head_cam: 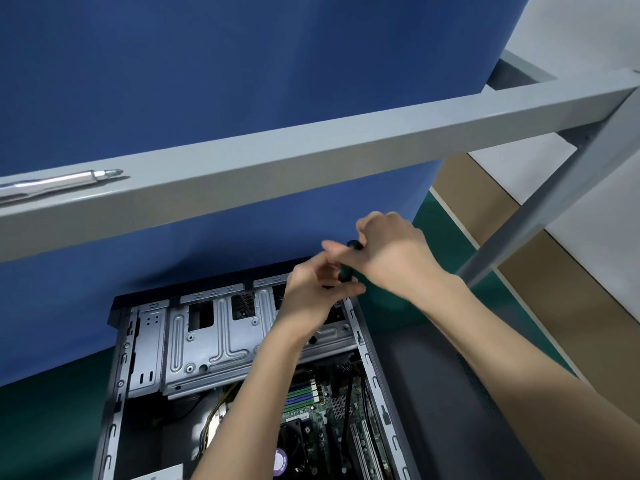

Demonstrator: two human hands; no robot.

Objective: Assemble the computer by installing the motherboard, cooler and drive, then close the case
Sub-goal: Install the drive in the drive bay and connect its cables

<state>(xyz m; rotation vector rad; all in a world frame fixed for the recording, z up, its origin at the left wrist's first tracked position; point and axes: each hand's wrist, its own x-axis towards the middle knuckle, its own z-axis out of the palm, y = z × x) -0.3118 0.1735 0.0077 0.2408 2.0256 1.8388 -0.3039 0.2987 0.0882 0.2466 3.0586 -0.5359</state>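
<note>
The right hand (391, 251) is wrapped round the dark handle of a screwdriver (346, 271), and the left hand's (311, 296) curled fingertips pinch its lower end. Both forearms stretch over the open case (119, 375), past the motherboard (311, 407), to the drive cage's (207, 341) far right corner. Beyond, a silver driver (62, 181) lies on a grey beam (311, 157).

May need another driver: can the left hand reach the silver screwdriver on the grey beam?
Probably yes: the silver screwdriver lies exposed on the grey beam, though the left hand holds the dark screwdriver.

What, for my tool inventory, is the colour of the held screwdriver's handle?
Dark green, black-capped screwdriver handle; head view.
</note>
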